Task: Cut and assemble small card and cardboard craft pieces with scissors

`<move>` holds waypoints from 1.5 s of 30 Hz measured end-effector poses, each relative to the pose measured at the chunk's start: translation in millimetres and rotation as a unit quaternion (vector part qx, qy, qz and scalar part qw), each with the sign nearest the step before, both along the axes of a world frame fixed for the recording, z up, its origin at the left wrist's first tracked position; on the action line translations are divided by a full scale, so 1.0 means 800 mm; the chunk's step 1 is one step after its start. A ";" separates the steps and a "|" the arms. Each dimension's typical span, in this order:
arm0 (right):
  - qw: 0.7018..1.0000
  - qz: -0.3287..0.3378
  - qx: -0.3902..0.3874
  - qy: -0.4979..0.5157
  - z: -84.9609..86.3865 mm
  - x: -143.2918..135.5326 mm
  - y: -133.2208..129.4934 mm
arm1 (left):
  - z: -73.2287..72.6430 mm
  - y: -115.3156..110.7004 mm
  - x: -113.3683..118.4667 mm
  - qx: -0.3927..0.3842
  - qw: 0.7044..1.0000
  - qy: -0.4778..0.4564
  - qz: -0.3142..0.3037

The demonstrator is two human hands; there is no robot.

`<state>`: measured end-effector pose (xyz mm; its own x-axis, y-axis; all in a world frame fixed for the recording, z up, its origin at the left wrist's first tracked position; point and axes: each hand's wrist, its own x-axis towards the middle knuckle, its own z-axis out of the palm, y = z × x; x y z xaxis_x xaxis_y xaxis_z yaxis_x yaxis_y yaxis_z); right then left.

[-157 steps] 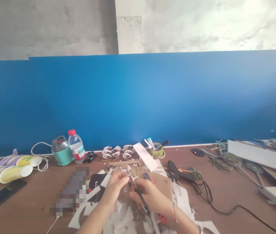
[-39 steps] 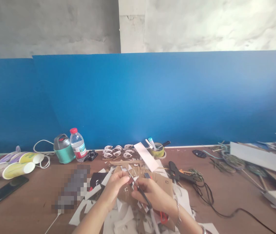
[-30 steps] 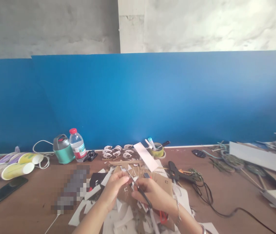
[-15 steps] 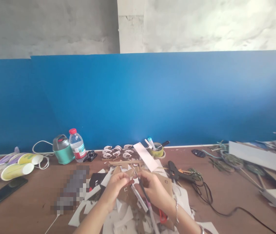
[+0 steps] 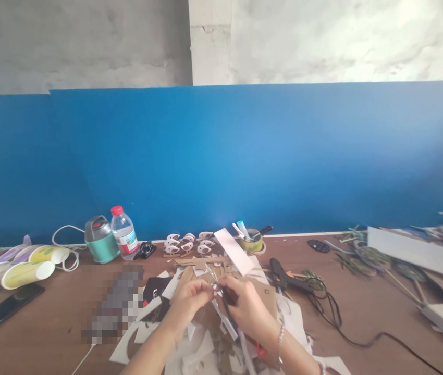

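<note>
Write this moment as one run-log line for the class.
left hand: pinches small card piece | right hand: grips scissors | hands over paper scraps | glue gun: lies right

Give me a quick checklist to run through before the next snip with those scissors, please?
1. Scissors gripped in the right hand: ok.
2. Small cardboard piece pinched by the left hand: ok.
3. Left fingertips out of the blades' path: cannot tell, hands are pressed close together.
4. Blades open or closed: cannot tell, too small.
5. Glue gun and its cable apart from both hands: ok.
6. Bare table under the hands: not ok, paper scraps piled there.
</note>
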<state>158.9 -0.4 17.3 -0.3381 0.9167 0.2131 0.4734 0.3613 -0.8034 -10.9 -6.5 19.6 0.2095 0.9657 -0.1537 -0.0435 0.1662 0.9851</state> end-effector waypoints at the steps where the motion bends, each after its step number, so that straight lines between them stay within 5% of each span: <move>1: 1.000 -0.001 0.004 0.003 0.001 0.000 -0.001 | 0.002 -0.001 0.000 0.004 1.000 -0.005 -0.002; 14: 0.997 0.001 0.073 -0.009 -0.011 -0.002 0.001 | 0.006 -0.005 0.006 0.012 0.999 -0.049 -0.002; 23: 0.994 -0.010 -0.024 0.104 -0.004 -0.005 0.000 | -0.002 0.001 0.003 -0.004 1.000 -0.012 0.021; 30: 0.947 0.041 -0.191 0.256 0.007 -0.006 0.002 | 0.003 -0.003 0.003 0.011 0.999 -0.024 0.019; 45: 0.945 -0.003 -0.235 0.227 0.011 -0.012 -0.006 | -0.016 0.001 0.006 0.002 0.995 -0.092 -0.035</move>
<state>149.3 -5.1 26.4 -0.3048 0.9476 -0.0953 0.0428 -0.0864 -0.9953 -5.9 -5.4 6.9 0.3000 0.9484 -0.1028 -0.2113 0.1711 0.9623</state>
